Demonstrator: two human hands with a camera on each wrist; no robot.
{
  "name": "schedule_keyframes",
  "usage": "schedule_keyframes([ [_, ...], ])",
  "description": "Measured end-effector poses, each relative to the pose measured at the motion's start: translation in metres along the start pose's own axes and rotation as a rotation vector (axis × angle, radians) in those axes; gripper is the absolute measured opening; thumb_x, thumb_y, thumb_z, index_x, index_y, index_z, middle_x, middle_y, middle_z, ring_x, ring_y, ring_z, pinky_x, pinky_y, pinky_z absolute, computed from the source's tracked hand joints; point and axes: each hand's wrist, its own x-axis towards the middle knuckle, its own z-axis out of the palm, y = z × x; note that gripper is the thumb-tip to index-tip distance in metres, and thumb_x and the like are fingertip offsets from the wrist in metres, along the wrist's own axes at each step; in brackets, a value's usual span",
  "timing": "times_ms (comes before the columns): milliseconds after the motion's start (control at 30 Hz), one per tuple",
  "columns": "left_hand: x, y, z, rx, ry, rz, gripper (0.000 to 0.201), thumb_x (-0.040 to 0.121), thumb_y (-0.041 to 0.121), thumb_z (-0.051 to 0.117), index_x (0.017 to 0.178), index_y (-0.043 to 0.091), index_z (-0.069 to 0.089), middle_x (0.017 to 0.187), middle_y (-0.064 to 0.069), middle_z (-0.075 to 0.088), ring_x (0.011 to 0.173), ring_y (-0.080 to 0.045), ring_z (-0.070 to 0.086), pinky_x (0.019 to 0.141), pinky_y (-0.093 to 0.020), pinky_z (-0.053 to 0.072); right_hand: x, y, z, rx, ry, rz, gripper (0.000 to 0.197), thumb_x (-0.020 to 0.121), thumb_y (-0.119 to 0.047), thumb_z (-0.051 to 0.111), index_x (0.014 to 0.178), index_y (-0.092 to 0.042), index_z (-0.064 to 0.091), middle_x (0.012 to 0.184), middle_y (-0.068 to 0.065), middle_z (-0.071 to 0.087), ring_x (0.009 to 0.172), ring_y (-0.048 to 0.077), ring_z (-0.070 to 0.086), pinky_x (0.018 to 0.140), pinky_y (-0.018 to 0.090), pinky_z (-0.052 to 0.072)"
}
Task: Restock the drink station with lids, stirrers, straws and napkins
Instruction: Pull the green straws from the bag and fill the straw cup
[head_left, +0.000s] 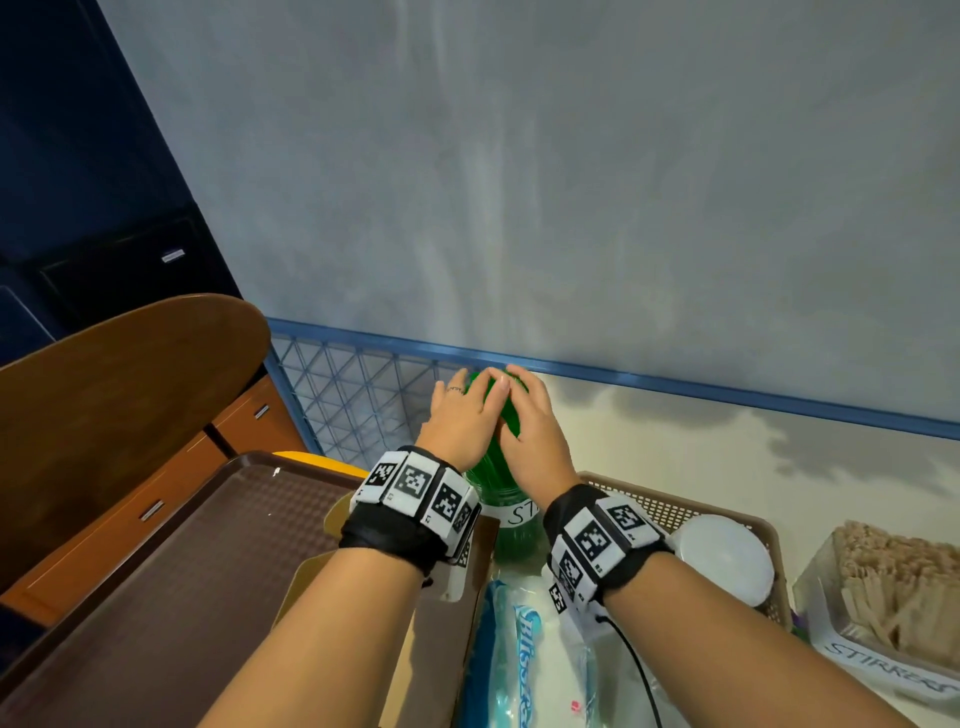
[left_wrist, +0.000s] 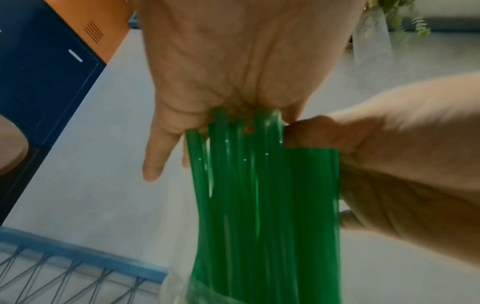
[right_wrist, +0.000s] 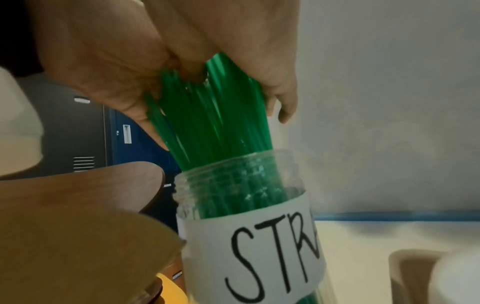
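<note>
Green straws (head_left: 500, 415) stand bunched in a clear jar (head_left: 514, 538) whose white label begins "STR". In the left wrist view my left hand (left_wrist: 233, 61) lies palm-down on the tops of the straws (left_wrist: 259, 195) with its fingers straight. My right hand (left_wrist: 389, 154) grips the bundle from the side, thumb in front and fingers behind. From the head camera both hands, left (head_left: 460, 413) and right (head_left: 535, 431), cover the straw tops. The right wrist view shows the straws (right_wrist: 215, 123) running down into the jar (right_wrist: 249, 236).
A brown tray (head_left: 156, 571) lies at the left, beside a cardboard box (head_left: 431, 639) and a napkin pack (head_left: 524, 665). Right of the jar, a mesh basket (head_left: 675, 501) holds white lids (head_left: 724, 561). A tub of wooden stirrers (head_left: 893, 587) is far right. A blue wire rack (head_left: 353, 395) lines the wall.
</note>
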Motion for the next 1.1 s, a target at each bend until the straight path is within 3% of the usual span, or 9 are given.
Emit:
schedule_keyframes([
  [133, -0.018, 0.021, -0.011, -0.146, 0.063, -0.089, 0.052, 0.1, 0.041, 0.025, 0.148, 0.021, 0.021, 0.158, -0.006, 0.009, 0.146, -0.028, -0.001, 0.115, -0.058, 0.005, -0.009, -0.012, -0.019, 0.003, -0.013, 0.03, 0.062, 0.085, -0.012, 0.061, 0.141, -0.025, 0.037, 0.153, -0.002, 0.02, 0.138, 0.015, 0.028, 0.114, 0.042, 0.027],
  [267, -0.052, 0.051, -0.021, -0.187, 0.406, 0.189, 0.043, 0.098, 0.033, 0.04, 0.135, 0.011, 0.041, 0.145, -0.011, 0.036, 0.138, -0.026, 0.028, 0.112, -0.043, 0.027, -0.028, -0.031, -0.066, 0.06, 0.14, 0.004, 0.045, 0.086, -0.019, 0.064, 0.129, -0.02, 0.052, 0.144, 0.002, 0.033, 0.13, 0.01, 0.036, 0.097, 0.003, 0.024],
  [367, -0.092, 0.075, -0.013, -0.208, 0.54, 0.389, 0.026, 0.093, 0.018, 0.051, 0.116, 0.005, 0.054, 0.119, -0.01, 0.052, 0.11, -0.022, 0.049, 0.09, -0.024, 0.034, -0.054, -0.035, -0.105, 0.083, 0.209, -0.01, 0.024, 0.089, -0.015, 0.06, 0.112, -0.017, 0.063, 0.125, -0.002, 0.047, 0.111, 0.009, 0.053, 0.087, -0.005, 0.03],
  [467, -0.138, 0.092, 0.02, -0.256, 0.353, 0.446, 0.021, 0.09, 0.017, 0.056, 0.107, 0.005, 0.056, 0.106, -0.008, 0.055, 0.099, -0.019, 0.053, 0.079, -0.017, 0.033, -0.098, -0.032, -0.144, 0.106, 0.144, 0.063, 0.015, 0.091, -0.013, 0.057, 0.101, -0.02, 0.064, 0.114, -0.006, 0.055, 0.096, 0.0, 0.058, 0.078, 0.0, 0.041],
  [600, -0.205, 0.102, 0.099, -0.077, -0.279, 0.353, 0.067, 0.084, 0.049, 0.06, 0.134, 0.012, 0.036, 0.135, -0.006, 0.043, 0.123, -0.016, 0.042, 0.095, -0.019, 0.033, -0.177, -0.004, -0.187, -0.049, -0.094, 0.229, 0.014, 0.088, -0.013, 0.061, 0.096, -0.025, 0.061, 0.11, -0.003, 0.06, 0.088, 0.004, 0.058, 0.069, 0.009, 0.045],
  [700, -0.245, 0.097, 0.156, 0.147, -0.603, 0.254, 0.119, 0.07, 0.065, 0.065, 0.149, 0.013, -0.007, 0.158, -0.007, -0.002, 0.146, -0.024, 0.004, 0.116, -0.048, 0.017, -0.231, 0.029, -0.208, -0.395, -0.471, 0.351, 0.028, 0.086, -0.014, 0.063, 0.11, -0.028, 0.058, 0.12, -0.005, 0.053, 0.097, 0.008, 0.053, 0.077, 0.018, 0.039],
  [833, -0.271, 0.091, 0.206, 0.298, -0.717, 0.188, 0.14, 0.058, 0.066, 0.073, 0.141, 0.025, -0.032, 0.147, -0.004, -0.04, 0.139, -0.036, -0.026, 0.106, -0.07, 0.001, -0.289, 0.068, -0.208, -0.648, -0.805, 0.37, 0.051, 0.083, -0.011, 0.064, 0.129, -0.026, 0.048, 0.131, 0.0, 0.045, 0.118, 0.016, 0.047, 0.099, 0.023, 0.036],
  [1000, -0.284, 0.096, 0.235, 0.45, -0.724, 0.08, 0.141, 0.06, 0.058, 0.077, 0.128, 0.027, -0.042, 0.141, -0.003, -0.048, 0.137, -0.038, -0.029, 0.106, -0.071, 0.002, -0.329, 0.086, -0.197, -0.666, -0.918, 0.313, 0.085, 0.075, -0.021, 0.075, 0.144, -0.031, 0.027, 0.148, -0.004, 0.026, 0.131, 0.021, 0.032, 0.109, 0.036, 0.033],
  [1100, -0.288, 0.095, 0.248, 0.472, -0.711, 0.019, 0.137, 0.064, 0.057, 0.075, 0.135, 0.027, -0.038, 0.137, -0.002, -0.049, 0.14, -0.038, -0.024, 0.109, -0.068, 0.004, -0.334, 0.09, -0.199, -0.792, -1.039, 0.214, 0.1, 0.072, -0.03, 0.077, 0.148, -0.03, 0.013, 0.155, -0.001, 0.013, 0.138, 0.025, 0.02, 0.112, 0.045, 0.028],
])
